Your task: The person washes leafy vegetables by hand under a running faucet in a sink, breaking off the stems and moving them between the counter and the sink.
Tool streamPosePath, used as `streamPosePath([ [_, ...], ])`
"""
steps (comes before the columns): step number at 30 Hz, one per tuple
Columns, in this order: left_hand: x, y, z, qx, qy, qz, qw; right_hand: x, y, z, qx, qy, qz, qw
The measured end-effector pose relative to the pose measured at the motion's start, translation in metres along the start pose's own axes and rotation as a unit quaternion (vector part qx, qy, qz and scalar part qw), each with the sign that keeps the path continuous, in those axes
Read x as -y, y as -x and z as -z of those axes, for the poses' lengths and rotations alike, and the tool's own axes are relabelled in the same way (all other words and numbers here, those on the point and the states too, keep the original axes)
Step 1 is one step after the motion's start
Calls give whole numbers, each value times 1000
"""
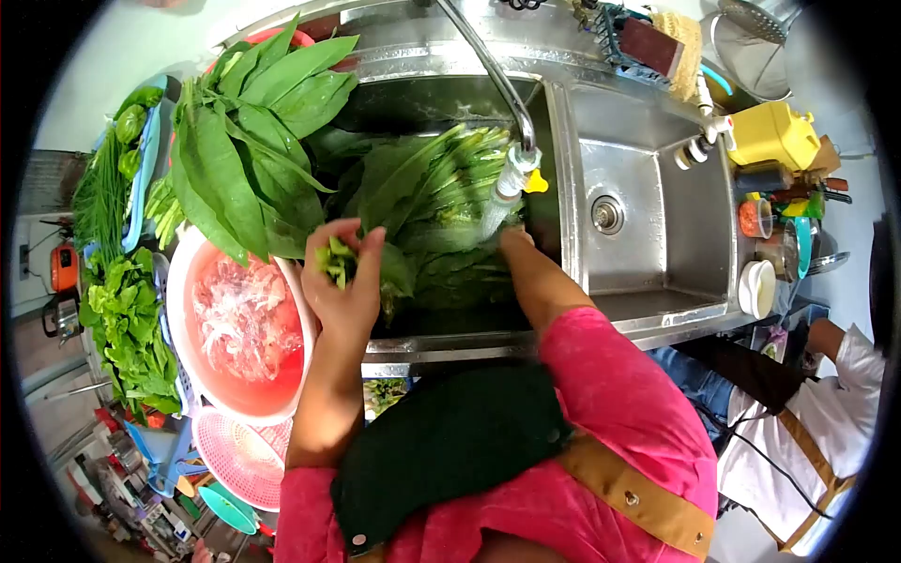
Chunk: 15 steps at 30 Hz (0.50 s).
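Note:
My left hand (340, 281) is shut on a small bunch of green stems (334, 260), held over the left basin of the steel sink (648, 235). My right hand (514, 242) reaches into that basin among a heap of leafy greens (441, 206), under the water that runs from the tap (514, 174); its fingers are hidden by the leaves. A big bundle of broad green leaves (249, 141) lies on the sink's left edge.
A white bowl (183, 291) of pinkish water with pale meat sits left of the sink. Lettuce (127, 328) and herbs (103, 197) lie in baskets further left. The right basin holds nothing. Yellow kettle (771, 134), cups and jars stand right. Another person (807, 422) is at lower right.

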<state>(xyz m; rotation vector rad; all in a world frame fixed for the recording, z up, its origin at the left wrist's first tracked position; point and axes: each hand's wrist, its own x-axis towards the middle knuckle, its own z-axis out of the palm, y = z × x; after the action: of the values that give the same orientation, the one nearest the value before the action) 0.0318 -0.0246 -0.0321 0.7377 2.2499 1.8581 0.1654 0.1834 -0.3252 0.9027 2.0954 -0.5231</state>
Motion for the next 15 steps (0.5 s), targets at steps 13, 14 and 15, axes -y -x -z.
streamPosePath([
  [13,87,6,-62,281,-179,65,941,8,143,110,-30,-180,152,971],
  [14,86,7,-74,364,-138,96,916,-2,149,102,-107,-244,210,941],
  [15,88,9,-85,444,-97,126,882,-6,164,108,-77,-324,218,917],
])
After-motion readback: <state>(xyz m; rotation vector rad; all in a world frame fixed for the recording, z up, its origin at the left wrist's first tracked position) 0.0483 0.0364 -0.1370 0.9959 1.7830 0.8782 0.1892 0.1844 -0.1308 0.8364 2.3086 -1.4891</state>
